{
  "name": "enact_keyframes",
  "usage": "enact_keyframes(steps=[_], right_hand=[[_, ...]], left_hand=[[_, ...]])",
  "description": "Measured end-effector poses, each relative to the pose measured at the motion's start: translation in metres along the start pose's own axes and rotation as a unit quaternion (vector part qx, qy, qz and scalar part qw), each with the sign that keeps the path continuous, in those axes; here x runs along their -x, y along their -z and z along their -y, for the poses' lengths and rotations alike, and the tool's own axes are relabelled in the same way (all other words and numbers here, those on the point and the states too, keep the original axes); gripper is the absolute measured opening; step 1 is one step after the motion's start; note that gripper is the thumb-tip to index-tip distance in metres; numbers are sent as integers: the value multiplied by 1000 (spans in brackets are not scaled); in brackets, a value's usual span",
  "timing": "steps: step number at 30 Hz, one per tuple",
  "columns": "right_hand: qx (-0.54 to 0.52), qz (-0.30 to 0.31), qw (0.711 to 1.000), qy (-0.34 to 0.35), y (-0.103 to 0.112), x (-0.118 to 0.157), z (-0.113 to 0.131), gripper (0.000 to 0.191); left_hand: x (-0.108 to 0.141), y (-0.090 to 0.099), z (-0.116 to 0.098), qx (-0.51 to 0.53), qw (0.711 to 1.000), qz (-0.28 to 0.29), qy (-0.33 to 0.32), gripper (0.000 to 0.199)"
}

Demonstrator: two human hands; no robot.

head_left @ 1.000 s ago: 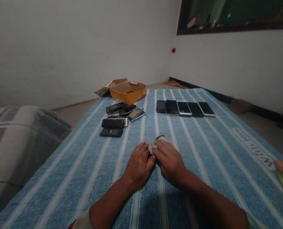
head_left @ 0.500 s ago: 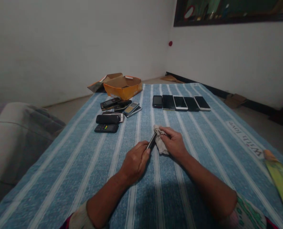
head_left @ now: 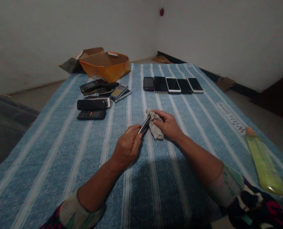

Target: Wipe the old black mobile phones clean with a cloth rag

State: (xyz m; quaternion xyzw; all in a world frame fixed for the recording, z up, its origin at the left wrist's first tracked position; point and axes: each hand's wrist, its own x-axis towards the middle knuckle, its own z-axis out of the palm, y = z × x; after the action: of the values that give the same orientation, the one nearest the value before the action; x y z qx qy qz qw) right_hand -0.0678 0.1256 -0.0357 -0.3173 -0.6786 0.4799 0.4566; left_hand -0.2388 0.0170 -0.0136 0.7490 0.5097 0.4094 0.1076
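Note:
Near the middle of the blue striped cloth, my left hand [head_left: 127, 145] is closed round the lower end of a dark phone with a light edge [head_left: 144, 125], tilted up to the right. My right hand [head_left: 167, 125] pinches a crumpled pale rag [head_left: 156, 128] against the phone's far end, which the rag covers. Beyond my right hand lie several phones side by side, among them a white-framed one [head_left: 173, 85] and a small dark one [head_left: 148, 84]. At the left is a loose group of older phones, including a black keypad phone [head_left: 91, 115] and a grey-blue one [head_left: 118, 91].
An open orange cardboard box [head_left: 105, 68] stands at the far left end of the striped cloth [head_left: 84, 168]. A yellow-green bottle [head_left: 265, 163] lies near the right edge. Walls rise behind, and grey fabric [head_left: 10, 127] is at the far left.
The camera view has tilted down and shifted, so the phones and box appear higher and further left, and more of the bottle shows. Both hands keep their hold on phone and rag.

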Motion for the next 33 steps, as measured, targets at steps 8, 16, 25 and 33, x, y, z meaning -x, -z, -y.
enact_keyframes(steps=[8, 16, 25, 33], right_hand=[[-26, -14, 999, -17, 3, 1, -7, 35], [-12, -11, 1000, -15, 2, 2, -5, 33], [0, 4, 1000, -12, 1, -1, -1, 31], [24, 6, 1000, 13, 0, -6, -5, 35]], left_hand=[[1, -4, 0, 11, 1000, -11, 14, 31], [-1, -4, -2, 21, 999, -22, 42, 30], [-1, -3, -3, 9, 997, -11, 70, 33], [-5, -6, -1, -7, 994, -23, 102, 32]])
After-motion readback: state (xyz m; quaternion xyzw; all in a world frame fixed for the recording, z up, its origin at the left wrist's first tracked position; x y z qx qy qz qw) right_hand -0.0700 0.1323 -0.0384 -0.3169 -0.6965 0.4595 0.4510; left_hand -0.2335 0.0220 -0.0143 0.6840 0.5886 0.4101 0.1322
